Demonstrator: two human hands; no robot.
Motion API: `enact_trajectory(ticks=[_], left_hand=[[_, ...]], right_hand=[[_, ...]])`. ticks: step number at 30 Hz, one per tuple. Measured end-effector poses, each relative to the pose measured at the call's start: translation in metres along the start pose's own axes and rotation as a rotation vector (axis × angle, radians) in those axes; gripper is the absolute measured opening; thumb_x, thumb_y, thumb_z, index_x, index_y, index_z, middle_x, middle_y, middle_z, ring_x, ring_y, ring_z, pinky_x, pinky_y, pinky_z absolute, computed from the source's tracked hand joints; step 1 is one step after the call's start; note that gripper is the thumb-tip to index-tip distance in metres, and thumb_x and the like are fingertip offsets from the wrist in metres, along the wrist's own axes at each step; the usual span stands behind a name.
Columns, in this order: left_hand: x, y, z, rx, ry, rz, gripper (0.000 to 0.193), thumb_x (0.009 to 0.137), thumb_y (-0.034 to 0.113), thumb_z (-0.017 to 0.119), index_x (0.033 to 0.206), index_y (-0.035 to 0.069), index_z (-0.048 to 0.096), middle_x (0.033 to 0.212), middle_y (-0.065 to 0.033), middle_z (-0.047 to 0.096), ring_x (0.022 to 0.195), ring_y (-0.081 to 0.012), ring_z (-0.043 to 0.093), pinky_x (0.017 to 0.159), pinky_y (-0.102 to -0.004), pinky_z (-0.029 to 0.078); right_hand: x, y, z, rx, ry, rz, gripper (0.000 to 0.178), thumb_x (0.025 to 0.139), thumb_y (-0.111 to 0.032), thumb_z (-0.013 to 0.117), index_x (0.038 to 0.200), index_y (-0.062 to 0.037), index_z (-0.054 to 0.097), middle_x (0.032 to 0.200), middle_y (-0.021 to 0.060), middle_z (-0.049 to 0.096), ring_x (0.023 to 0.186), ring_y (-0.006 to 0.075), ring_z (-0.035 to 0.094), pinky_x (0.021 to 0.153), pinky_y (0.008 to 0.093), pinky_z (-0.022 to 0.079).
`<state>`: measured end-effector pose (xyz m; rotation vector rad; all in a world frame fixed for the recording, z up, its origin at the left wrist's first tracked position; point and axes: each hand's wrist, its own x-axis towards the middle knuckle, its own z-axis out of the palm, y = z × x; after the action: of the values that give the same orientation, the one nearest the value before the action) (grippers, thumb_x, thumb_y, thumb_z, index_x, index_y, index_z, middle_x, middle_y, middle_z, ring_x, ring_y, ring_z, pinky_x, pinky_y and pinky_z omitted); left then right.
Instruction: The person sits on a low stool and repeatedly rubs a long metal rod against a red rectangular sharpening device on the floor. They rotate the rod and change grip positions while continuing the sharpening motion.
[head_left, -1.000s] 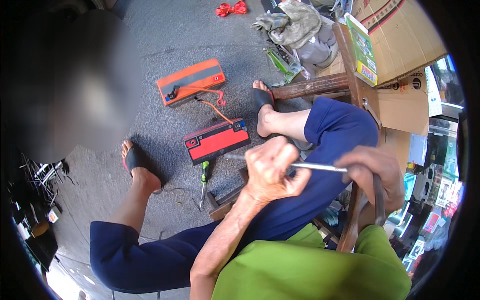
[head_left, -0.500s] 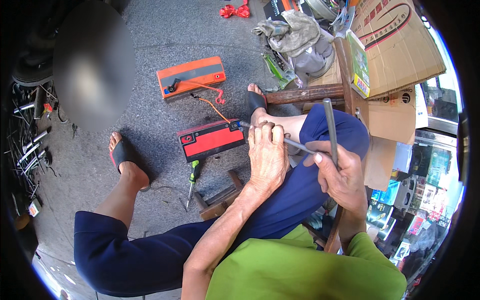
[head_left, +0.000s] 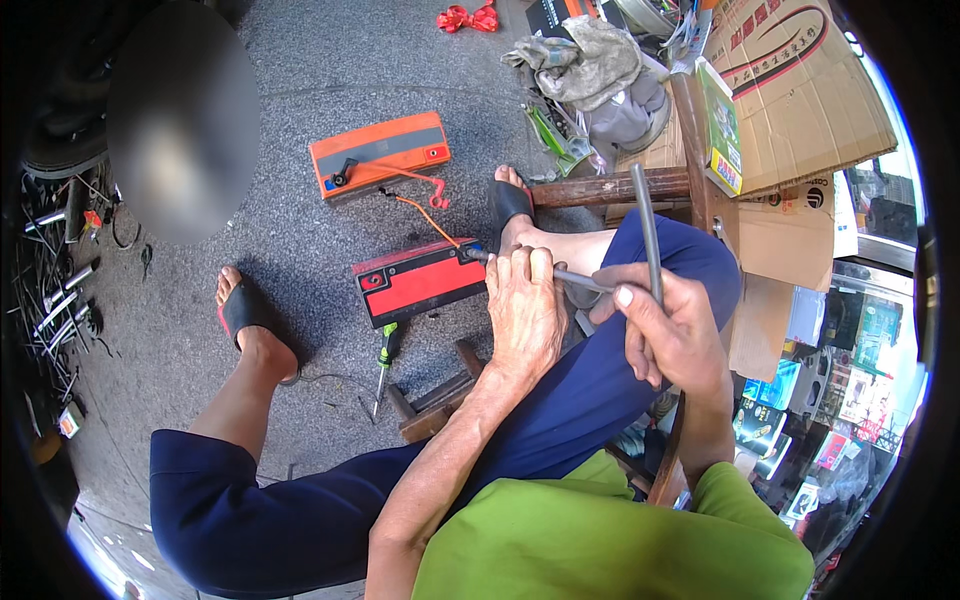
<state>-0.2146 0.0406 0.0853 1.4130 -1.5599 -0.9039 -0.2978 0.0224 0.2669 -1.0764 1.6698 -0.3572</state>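
A thin grey metal rod (head_left: pixel 648 235) is gripped at centre right by the right hand (head_left: pixel 672 335), fingers curled around it. A second rod (head_left: pixel 575 279) is pinched under the closed left hand (head_left: pixel 524 308), its middle hidden. Two orange-red batteries (head_left: pixel 419 282) are seen on the floor (head_left: pixel 300 90) above, and one green-handled screwdriver (head_left: pixel 384 358) below them.

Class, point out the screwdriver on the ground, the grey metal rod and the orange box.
screwdriver (head_left: pixel 385 352), head view, on its green handle.
grey metal rod (head_left: pixel 646 225), head view, on its upper shaft.
orange box (head_left: pixel 380 155), head view, on its top face.
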Motion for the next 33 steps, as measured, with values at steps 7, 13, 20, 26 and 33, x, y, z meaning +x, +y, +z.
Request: enact_trajectory(ticks=[7, 13, 20, 26, 33], left_hand=[[0.012, -0.002, -0.002, -0.036, -0.052, -0.055, 0.033, 0.082, 0.007, 0.062, 0.113, 0.004, 0.053, 0.115, -0.0166, 0.052, 0.107, -0.0359, 0.051, 0.098, -0.0491, 0.038], [0.007, -0.002, -0.002, 0.022, -0.1, -0.067, 0.041, 0.078, 0.003, 0.061, 0.118, 0.006, 0.053, 0.114, -0.0174, 0.052, 0.106, -0.036, 0.05, 0.094, -0.0496, 0.04], [0.006, -0.002, -0.003, -0.024, -0.023, -0.02, 0.029, 0.089, 0.003, 0.057, 0.118, 0.004, 0.053, 0.109, -0.0188, 0.052, 0.101, -0.0377, 0.051, 0.087, -0.047, 0.045], [0.005, -0.001, -0.004, -0.017, -0.04, -0.041, 0.028, 0.089, 0.004, 0.057, 0.117, 0.004, 0.052, 0.11, -0.0192, 0.051, 0.102, -0.0383, 0.051, 0.086, -0.0474, 0.045], [0.002, -0.003, -0.003, 0.006, -0.032, -0.028, 0.029, 0.089, 0.004, 0.057, 0.118, 0.004, 0.051, 0.111, -0.0189, 0.051, 0.103, -0.0383, 0.05, 0.086, -0.0479, 0.045]], right_hand=[[0.029, -0.004, -0.022, 0.29, -0.034, 0.059, 0.035, 0.1, -0.017, 0.047, 0.121, 0.0096, 0.054, 0.092, 0.0228, 0.067, 0.036, 0.013, 0.054, 0.027, 0.0198, 0.038], [0.029, 0.001, -0.03, 0.336, -0.063, 0.077, 0.034, 0.101, -0.016, 0.044, 0.122, 0.0096, 0.053, 0.095, 0.0239, 0.066, 0.038, 0.0138, 0.057, 0.028, 0.0194, 0.04], [0.019, 0.001, -0.018, 0.218, -0.071, 0.007, 0.035, 0.101, -0.015, 0.041, 0.125, 0.0104, 0.05, 0.097, 0.0239, 0.065, 0.042, 0.0162, 0.06, 0.029, 0.0205, 0.043], [0.019, -0.001, -0.017, 0.197, -0.078, 0.01, 0.036, 0.101, -0.015, 0.041, 0.124, 0.0113, 0.05, 0.098, 0.024, 0.065, 0.042, 0.0161, 0.06, 0.029, 0.0205, 0.043], [0.018, 0.0, -0.017, 0.187, -0.08, 0.006, 0.035, 0.101, -0.014, 0.041, 0.124, 0.0113, 0.05, 0.097, 0.0243, 0.066, 0.041, 0.0161, 0.06, 0.029, 0.0205, 0.043]])
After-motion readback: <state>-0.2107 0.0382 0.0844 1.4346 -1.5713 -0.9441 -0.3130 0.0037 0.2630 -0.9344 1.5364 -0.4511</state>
